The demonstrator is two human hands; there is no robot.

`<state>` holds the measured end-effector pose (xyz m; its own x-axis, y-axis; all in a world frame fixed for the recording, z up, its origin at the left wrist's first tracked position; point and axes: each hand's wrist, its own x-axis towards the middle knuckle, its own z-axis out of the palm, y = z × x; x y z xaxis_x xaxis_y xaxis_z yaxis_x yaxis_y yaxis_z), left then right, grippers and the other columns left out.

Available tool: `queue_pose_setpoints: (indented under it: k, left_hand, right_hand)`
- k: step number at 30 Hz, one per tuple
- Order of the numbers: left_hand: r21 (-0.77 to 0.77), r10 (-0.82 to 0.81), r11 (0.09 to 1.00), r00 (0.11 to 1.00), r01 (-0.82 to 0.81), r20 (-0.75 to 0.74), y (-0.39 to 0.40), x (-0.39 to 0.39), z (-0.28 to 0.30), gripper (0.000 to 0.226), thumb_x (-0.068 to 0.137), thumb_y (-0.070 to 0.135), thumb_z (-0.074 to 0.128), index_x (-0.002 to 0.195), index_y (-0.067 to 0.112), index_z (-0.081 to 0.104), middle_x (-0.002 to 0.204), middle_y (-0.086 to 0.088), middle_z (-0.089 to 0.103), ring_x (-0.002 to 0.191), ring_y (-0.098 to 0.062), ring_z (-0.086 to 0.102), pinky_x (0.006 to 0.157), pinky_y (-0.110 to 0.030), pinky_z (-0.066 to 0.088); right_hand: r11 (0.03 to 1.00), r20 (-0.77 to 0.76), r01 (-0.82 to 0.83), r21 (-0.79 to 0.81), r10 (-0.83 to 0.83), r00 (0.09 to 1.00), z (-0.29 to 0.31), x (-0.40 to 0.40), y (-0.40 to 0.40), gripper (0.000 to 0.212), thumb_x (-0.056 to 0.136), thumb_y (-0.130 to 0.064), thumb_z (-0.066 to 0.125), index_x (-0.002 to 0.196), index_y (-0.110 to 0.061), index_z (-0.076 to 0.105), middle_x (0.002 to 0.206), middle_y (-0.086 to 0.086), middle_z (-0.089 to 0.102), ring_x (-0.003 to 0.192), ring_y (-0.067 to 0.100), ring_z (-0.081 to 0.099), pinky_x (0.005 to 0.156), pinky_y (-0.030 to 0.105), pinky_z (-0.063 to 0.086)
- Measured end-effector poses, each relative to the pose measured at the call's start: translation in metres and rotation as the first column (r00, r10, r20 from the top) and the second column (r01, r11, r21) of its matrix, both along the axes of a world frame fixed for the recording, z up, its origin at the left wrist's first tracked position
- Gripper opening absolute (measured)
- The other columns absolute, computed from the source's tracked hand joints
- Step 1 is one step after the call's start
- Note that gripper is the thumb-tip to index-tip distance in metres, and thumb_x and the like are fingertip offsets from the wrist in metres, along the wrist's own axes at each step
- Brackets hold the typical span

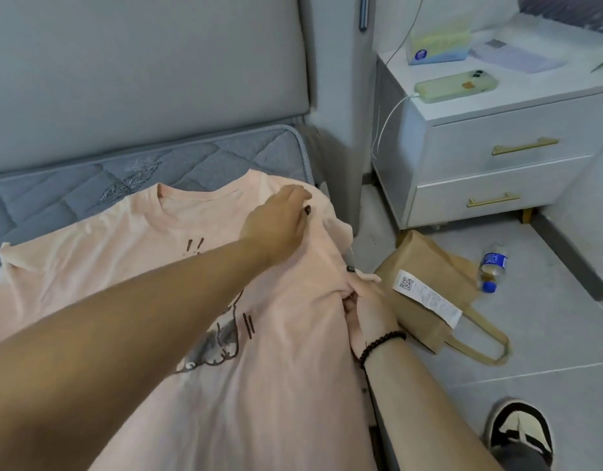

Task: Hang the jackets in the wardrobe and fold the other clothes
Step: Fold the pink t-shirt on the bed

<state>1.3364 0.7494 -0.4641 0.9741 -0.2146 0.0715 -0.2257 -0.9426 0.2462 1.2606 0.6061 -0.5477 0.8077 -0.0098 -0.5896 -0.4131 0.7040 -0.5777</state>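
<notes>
A pale pink T-shirt point(130, 266) with a dark cartoon print lies face up on the bare grey mattress point(89, 178), its collar toward the headboard. My left hand point(279, 219) reaches across the shirt and pinches the fabric at its right shoulder, near the sleeve seam. My right hand point(368, 311), with a dark bead bracelet on the wrist, grips the shirt's right side edge just below that sleeve, at the edge of the bed. The shirt's right sleeve point(337, 229) hangs bunched over the mattress side.
A white nightstand point(497, 164) with two gold-handled drawers stands right of the bed, holding a charging phone point(456, 86) and a tissue pack point(439, 45). On the tiled floor lie a brown paper bag point(425, 277) and a plastic bottle point(493, 266). My shoe point(520, 433) is at bottom right.
</notes>
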Motion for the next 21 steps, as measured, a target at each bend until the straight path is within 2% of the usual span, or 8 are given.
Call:
queue_pose_setpoints:
  k: [2, 4, 6, 8, 9, 14, 18, 21]
  left_hand:
    - [0.090, 0.056, 0.995, 0.996, -0.049, -0.072, -0.023, 0.051, 0.000, 0.036, 0.101, 0.017, 0.040, 0.137, 0.015, 0.045, 0.146, -0.005, 0.041, 0.125, -0.029, 0.048, 0.098, -0.043, 0.043]
    - [0.251, 0.040, 0.968, 0.982, 0.007, -0.182, -0.042, 0.089, 0.000, 0.039, 0.100, 0.019, 0.045, 0.138, 0.012, 0.047, 0.144, -0.010, 0.044, 0.128, -0.031, 0.046, 0.103, -0.041, 0.040]
    - [0.473, 0.032, 0.871, 0.948, 0.129, -0.317, -0.057, 0.108, -0.005, 0.040, 0.097, 0.026, 0.051, 0.135, 0.012, 0.054, 0.137, -0.010, 0.054, 0.123, -0.031, 0.052, 0.100, -0.038, 0.043]
    - [0.618, 0.052, 0.757, 0.924, 0.211, -0.379, -0.066, 0.115, -0.010, 0.033, 0.093, 0.028, 0.056, 0.123, 0.015, 0.065, 0.122, -0.007, 0.065, 0.109, -0.030, 0.060, 0.090, -0.036, 0.050]
    - [0.624, 0.033, 0.750, 0.930, 0.220, -0.367, -0.069, 0.118, -0.009, 0.029, 0.091, 0.022, 0.058, 0.117, 0.015, 0.068, 0.116, -0.007, 0.068, 0.104, -0.030, 0.063, 0.086, -0.035, 0.052]
    - [0.323, 0.063, 0.946, 0.986, -0.010, -0.153, -0.051, 0.136, 0.014, 0.024, 0.085, 0.000, 0.051, 0.093, 0.009, 0.071, 0.099, -0.012, 0.070, 0.088, -0.029, 0.061, 0.071, -0.034, 0.049]
    - [-0.005, 0.189, 0.980, 0.932, -0.200, -0.309, -0.034, 0.129, 0.017, 0.023, 0.089, -0.006, 0.047, 0.089, 0.011, 0.063, 0.069, -0.006, 0.062, 0.062, -0.023, 0.057, 0.050, -0.023, 0.045]
    - [-0.019, 0.206, 0.970, 0.865, -0.241, -0.457, -0.038, 0.118, 0.016, 0.033, 0.083, -0.011, 0.036, 0.094, 0.000, 0.065, 0.057, -0.009, 0.062, 0.046, -0.020, 0.046, 0.042, -0.022, 0.035]
  right_hand:
    - [0.990, -0.050, -0.013, -0.140, 0.007, 0.999, -0.002, 0.000, 0.001, 0.009, 0.089, -0.003, 0.060, 0.092, -0.007, 0.068, 0.082, 0.011, 0.069, 0.078, 0.025, 0.064, 0.074, 0.037, 0.056]
    - [0.983, -0.095, 0.011, -0.186, -0.030, 0.995, -0.007, 0.000, 0.000, 0.014, 0.087, -0.004, 0.062, 0.094, -0.011, 0.072, 0.073, 0.002, 0.071, 0.068, 0.015, 0.066, 0.062, 0.027, 0.056]
    - [0.980, -0.105, 0.031, -0.198, -0.052, 0.993, -0.010, 0.001, -0.001, 0.014, 0.085, -0.004, 0.063, 0.090, -0.013, 0.073, 0.065, -0.002, 0.068, 0.052, 0.008, 0.062, 0.046, 0.017, 0.047]
    - [0.979, -0.120, 0.041, -0.200, -0.066, 0.991, -0.011, 0.002, -0.001, 0.015, 0.084, -0.005, 0.063, 0.087, -0.015, 0.074, 0.065, -0.002, 0.067, 0.052, 0.008, 0.059, 0.047, 0.017, 0.046]
    - [0.978, -0.121, 0.041, -0.203, -0.067, 0.990, -0.011, 0.003, -0.002, 0.015, 0.084, -0.006, 0.064, 0.083, -0.018, 0.074, 0.065, -0.004, 0.067, 0.054, 0.009, 0.058, 0.050, 0.018, 0.046]
    - [0.959, -0.029, -0.013, -0.282, 0.005, 1.000, -0.013, 0.003, -0.008, 0.046, 0.084, -0.007, 0.066, 0.042, -0.021, 0.055, 0.044, -0.011, 0.045, 0.045, 0.008, 0.040, 0.052, 0.016, 0.037]
    - [0.959, -0.005, -0.029, -0.282, 0.029, 1.000, -0.011, 0.005, -0.015, 0.028, 0.083, -0.007, 0.066, 0.057, -0.019, 0.070, 0.057, -0.003, 0.062, 0.061, 0.016, 0.053, 0.065, 0.029, 0.045]
    - [0.990, -0.086, -0.066, -0.123, 0.056, 0.995, -0.015, 0.001, -0.011, 0.024, 0.083, -0.003, 0.065, 0.067, -0.017, 0.076, 0.070, 0.002, 0.072, 0.066, 0.018, 0.064, 0.067, 0.030, 0.052]
